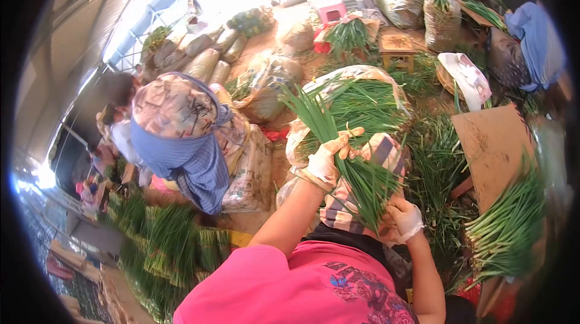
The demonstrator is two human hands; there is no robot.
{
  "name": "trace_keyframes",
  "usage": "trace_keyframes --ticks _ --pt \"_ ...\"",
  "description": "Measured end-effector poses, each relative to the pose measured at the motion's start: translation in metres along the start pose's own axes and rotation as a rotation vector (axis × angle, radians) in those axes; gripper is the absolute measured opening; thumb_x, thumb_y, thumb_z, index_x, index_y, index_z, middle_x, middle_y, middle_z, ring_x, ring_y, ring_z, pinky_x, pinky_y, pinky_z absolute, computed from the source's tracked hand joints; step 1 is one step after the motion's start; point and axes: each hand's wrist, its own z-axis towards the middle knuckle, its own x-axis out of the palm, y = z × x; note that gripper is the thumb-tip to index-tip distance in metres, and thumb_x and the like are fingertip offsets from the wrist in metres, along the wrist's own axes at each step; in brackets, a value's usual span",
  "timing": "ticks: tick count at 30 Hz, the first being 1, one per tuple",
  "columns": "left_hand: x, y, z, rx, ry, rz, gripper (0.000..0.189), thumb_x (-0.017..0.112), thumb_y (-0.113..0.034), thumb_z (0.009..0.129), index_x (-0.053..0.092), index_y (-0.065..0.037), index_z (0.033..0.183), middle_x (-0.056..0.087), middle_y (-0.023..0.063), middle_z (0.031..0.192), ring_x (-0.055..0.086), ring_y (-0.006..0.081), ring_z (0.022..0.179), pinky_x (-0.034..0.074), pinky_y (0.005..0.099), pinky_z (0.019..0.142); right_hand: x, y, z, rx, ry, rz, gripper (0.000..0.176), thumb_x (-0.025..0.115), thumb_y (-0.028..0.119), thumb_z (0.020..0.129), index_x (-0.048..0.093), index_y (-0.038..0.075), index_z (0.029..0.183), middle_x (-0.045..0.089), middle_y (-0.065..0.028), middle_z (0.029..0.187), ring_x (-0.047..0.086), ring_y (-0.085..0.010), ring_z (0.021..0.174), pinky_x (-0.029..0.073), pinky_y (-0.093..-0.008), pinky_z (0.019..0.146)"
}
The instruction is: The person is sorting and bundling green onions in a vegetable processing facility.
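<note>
A bunch of long green stalks (356, 182) lies across my lap, its upper part pointing up and left. My left hand (329, 161), in a pale thin glove, is wrapped round the middle of the bunch. Lower right, my right hand (402, 221), also gloved, has its fingers closed at the lower end of the bunch; what it pinches there is too small to make out. Just beyond my hands is a large open sack (399, 91) full of loose green stalks (371, 106).
A person in a blue wrap (181, 149) sits at my left, near neat bundles (172, 233). At right, trimmed stalks (504, 227) lean by a cardboard sheet (489, 149); loose greens (438, 185) cover the floor. A wooden stool (397, 49) and full sacks (444, 22) stand ahead.
</note>
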Motion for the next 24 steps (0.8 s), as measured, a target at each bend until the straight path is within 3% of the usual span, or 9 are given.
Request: trace_keyframes --ticks 5,8,9,10,14,18,20,21,24 --pt "0.019 0.007 -0.004 0.005 0.019 0.037 0.041 0.058 -0.030 0.088 0.056 0.007 0.105 0.047 0.0005 0.062 0.047 0.0130 0.065 0.042 0.0274 0.068 0.024 0.060 0.005 0.063 0.028 0.098 0.015 0.061 0.012 0.081 0.066 0.001 0.090 0.065 -0.0094 0.079 0.065 -0.0154 0.066 0.052 -0.0275 0.062" --pt "0.022 0.015 -0.002 0.030 0.067 0.082 0.037 0.058 -0.033 0.089 0.057 0.004 0.095 0.058 0.0070 0.078 0.048 0.0131 0.064 0.044 0.0281 0.068 -0.022 0.090 0.010 -0.518 0.018 -0.708 0.016 0.064 0.015 0.081 0.067 0.002 0.090 0.065 -0.0097 0.079 0.065 -0.0177 0.067 0.051 -0.0291 0.062" --pt "0.020 0.018 -0.001 0.014 0.096 0.088 0.035 0.058 -0.033 0.089 0.055 0.002 0.089 0.063 0.0140 0.096 0.048 0.0128 0.064 0.044 0.0292 0.070 -0.031 0.115 0.011 -0.302 -0.082 -0.515 0.017 0.063 0.018 0.082 0.067 0.004 0.090 0.066 -0.0098 0.080 0.064 -0.0201 0.069 0.051 -0.0304 0.063" --pt "0.027 0.015 -0.003 -0.004 0.117 0.078 0.036 0.058 -0.033 0.089 0.056 0.002 0.090 0.063 0.0140 0.096 0.049 0.0130 0.064 0.044 0.0294 0.069 -0.039 0.145 0.013 -0.088 -0.184 -0.314 0.018 0.062 0.020 0.082 0.067 0.005 0.090 0.066 -0.0099 0.082 0.064 -0.0224 0.072 0.051 -0.0316 0.064" --pt "0.057 0.009 -0.012 -0.029 0.288 0.066 0.034 0.065 -0.032 0.083 0.058 0.000 0.093 0.060 0.0075 0.078 0.052 0.0130 0.064 0.044 0.0283 0.066 -0.057 0.237 0.035 -0.752 -0.142 -0.712 0.034 0.057 0.033 0.084 0.064 0.004 0.101 0.062 -0.0169 0.104 0.061 -0.0287 0.093 0.046 -0.0389 0.083" --pt "0.068 0.015 -0.017 -0.036 0.302 0.155 0.022 0.071 -0.019 0.076 0.061 -0.003 0.085 0.057 0.0018 0.071 0.052 0.0107 0.061 0.041 0.0227 0.054 0.003 0.312 0.053 -0.638 -0.042 -0.519 0.060 0.059 0.048 0.078 0.054 0.005 0.120 0.058 -0.0155 0.116 0.057 -0.0299 0.106 0.042 -0.0362 0.095" --pt "0.073 0.011 -0.026 -0.048 0.344 0.233 0.022 0.067 -0.023 0.079 0.058 -0.004 0.075 0.054 0.0025 0.065 0.052 0.0153 0.064 0.042 0.0261 0.061 0.023 0.336 0.065 -0.459 0.226 -0.554 0.063 0.064 0.047 0.075 0.052 0.005 0.120 0.060 -0.0150 0.112 0.059 -0.0273 0.103 0.046 -0.0349 0.092" --pt "0.075 0.008 -0.030 -0.038 0.409 0.281 0.030 0.063 -0.028 0.083 0.055 -0.005 0.065 0.052 0.0036 0.061 0.053 0.0203 0.067 0.043 0.0298 0.068 0.033 0.343 0.074 -0.812 0.091 -0.932 0.059 0.065 0.045 0.076 0.054 0.006 0.118 0.061 -0.0156 0.110 0.060 -0.0259 0.101 0.048 -0.0340 0.088" --pt "0.060 0.005 -0.025 -0.068 0.257 0.319 0.026 0.064 -0.026 0.084 0.059 -0.001 0.080 0.049 0.0010 0.060 0.049 0.0147 0.061 0.044 0.0286 0.065 0.012 0.342 0.072 -0.817 0.054 -0.925 0.052 0.062 0.041 0.078 0.055 0.006 0.117 0.061 -0.0149 0.109 0.060 -0.0257 0.101 0.048 -0.0337 0.087"
